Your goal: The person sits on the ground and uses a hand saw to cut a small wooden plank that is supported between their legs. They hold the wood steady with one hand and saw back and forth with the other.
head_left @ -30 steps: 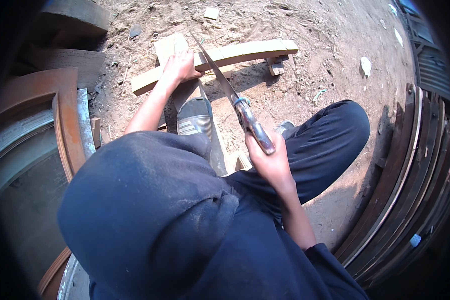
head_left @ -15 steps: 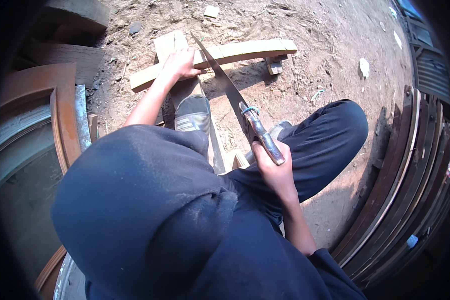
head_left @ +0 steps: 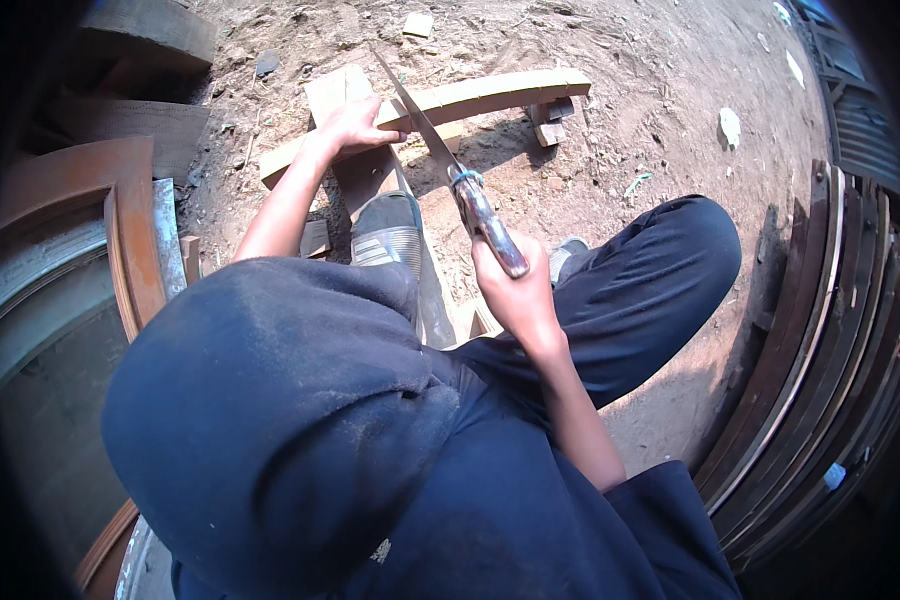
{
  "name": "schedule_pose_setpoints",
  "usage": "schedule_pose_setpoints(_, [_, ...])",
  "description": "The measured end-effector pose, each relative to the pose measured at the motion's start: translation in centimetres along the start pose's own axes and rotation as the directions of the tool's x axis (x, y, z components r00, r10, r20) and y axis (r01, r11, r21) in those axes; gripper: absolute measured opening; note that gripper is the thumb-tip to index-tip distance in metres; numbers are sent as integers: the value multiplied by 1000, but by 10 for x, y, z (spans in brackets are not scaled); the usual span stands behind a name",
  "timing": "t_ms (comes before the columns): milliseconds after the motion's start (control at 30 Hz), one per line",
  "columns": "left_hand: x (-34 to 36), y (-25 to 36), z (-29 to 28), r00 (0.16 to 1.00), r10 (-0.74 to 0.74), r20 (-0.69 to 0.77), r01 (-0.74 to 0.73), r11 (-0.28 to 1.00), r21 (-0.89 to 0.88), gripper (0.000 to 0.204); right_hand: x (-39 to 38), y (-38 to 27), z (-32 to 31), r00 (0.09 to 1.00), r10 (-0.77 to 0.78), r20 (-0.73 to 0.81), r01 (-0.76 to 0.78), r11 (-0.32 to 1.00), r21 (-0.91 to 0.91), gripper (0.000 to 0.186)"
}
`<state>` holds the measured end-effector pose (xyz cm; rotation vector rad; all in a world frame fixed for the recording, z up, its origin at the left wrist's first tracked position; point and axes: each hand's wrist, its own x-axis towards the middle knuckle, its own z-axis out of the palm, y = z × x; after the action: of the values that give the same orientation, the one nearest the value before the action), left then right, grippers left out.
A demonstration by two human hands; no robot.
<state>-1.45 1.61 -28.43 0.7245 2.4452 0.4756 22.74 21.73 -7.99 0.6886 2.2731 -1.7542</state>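
My right hand [head_left: 515, 290] is closed round the worn handle of a handsaw [head_left: 485, 225], with blue cord tied where handle meets blade. The narrow blade slants away to the far left and crosses the long pale wooden plank [head_left: 510, 90], just right of my left hand [head_left: 348, 130]. That hand lies over the plank and grips it, thumb stretched toward the blade. Beneath the plank runs a thicker board [head_left: 335, 90], on which my shod left foot [head_left: 385, 230] rests. Several dark marks cross the plank's upper face. Whether the teeth sit in a cut I cannot make out.
Small wood blocks [head_left: 548, 122] prop the plank's right end. A brown wooden frame [head_left: 135, 230] and dark timbers [head_left: 130, 125] stand at the left. Long stacked boards [head_left: 810, 340] line the right side. Sandy ground holds scattered scraps, among them a white lump [head_left: 730, 127].
My right hand has pushed the saw forward and to the left, so its handle is closer to the plank. My left hand stays on the plank, its thumb more visible.
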Motion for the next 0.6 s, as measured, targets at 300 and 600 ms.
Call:
schedule_pose_setpoints(300, [-22, 13, 10, 985, -24, -169, 39, 996, 82, 67, -29, -23, -30, 994, 65, 85, -66, 998, 5, 18])
schedule_pose_setpoints(600, [-22, 17, 5, 988, -16, -156, 36, 991, 125, 62, -21, -19, -15, 991, 97, 93, -95, 995, -25, 17])
